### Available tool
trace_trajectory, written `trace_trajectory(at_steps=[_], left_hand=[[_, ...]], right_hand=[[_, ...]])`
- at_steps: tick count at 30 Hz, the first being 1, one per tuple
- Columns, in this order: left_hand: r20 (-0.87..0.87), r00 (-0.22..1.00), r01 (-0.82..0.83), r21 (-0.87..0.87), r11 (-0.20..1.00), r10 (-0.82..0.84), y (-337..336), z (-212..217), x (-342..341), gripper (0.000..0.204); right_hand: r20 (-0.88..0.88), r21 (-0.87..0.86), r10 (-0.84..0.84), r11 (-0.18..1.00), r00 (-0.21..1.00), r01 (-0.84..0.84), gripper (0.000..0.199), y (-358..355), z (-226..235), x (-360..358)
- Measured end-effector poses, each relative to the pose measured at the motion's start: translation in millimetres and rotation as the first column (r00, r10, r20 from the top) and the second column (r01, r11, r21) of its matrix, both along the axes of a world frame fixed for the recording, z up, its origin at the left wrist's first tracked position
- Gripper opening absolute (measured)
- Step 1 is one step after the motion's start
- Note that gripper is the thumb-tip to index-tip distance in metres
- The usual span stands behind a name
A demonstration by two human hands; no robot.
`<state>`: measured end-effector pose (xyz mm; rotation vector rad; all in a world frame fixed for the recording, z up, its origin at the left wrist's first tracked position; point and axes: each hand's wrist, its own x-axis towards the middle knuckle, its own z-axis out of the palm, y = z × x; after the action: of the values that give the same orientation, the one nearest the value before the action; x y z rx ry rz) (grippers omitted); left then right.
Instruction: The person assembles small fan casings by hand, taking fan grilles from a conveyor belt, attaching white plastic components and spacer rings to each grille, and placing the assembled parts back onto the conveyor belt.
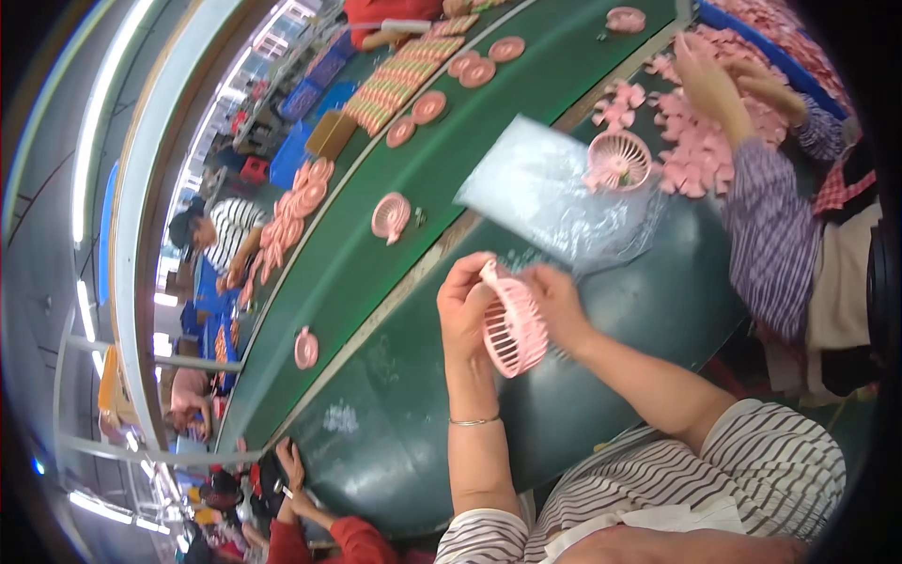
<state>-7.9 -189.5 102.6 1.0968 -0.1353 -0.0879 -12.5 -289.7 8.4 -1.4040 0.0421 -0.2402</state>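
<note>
While both hands meet over the dark green table [395,442], the left hand [465,301] and right hand [556,299] each grasp the pink ribbed fan grille [514,329] between them, fingers curled round its rim. Bare tabletop lies open below the wrists. Just beyond, a crinkled clear plastic bag [545,188] lies flat, another round pink grille [618,160] resting at its far corner. Past the table edge runs a green conveyor belt [376,254] carrying pink fan parts, apparently housings. A neighbour's hand [705,80] sorts a heap of pink blades [700,150].
</note>
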Motion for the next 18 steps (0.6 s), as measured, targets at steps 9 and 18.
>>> trace_trajectory(at_steps=[9, 18], left_hand=[[0.071, 0.993, -0.081, -0.191, 0.978, 0.096, 39, -23, -57, 0.017], [-0.066, 0.986, -0.168, -0.294, 0.941, 0.155, 36, -36, -65, 0.018]], right_hand=[[0.474, -0.168, 0.305, 0.952, 0.826, -0.255, 0.047, -3, 73, -27], [0.541, -0.348, 0.369, 0.916, 0.756, -0.198, 0.048, 7, 58, -35]])
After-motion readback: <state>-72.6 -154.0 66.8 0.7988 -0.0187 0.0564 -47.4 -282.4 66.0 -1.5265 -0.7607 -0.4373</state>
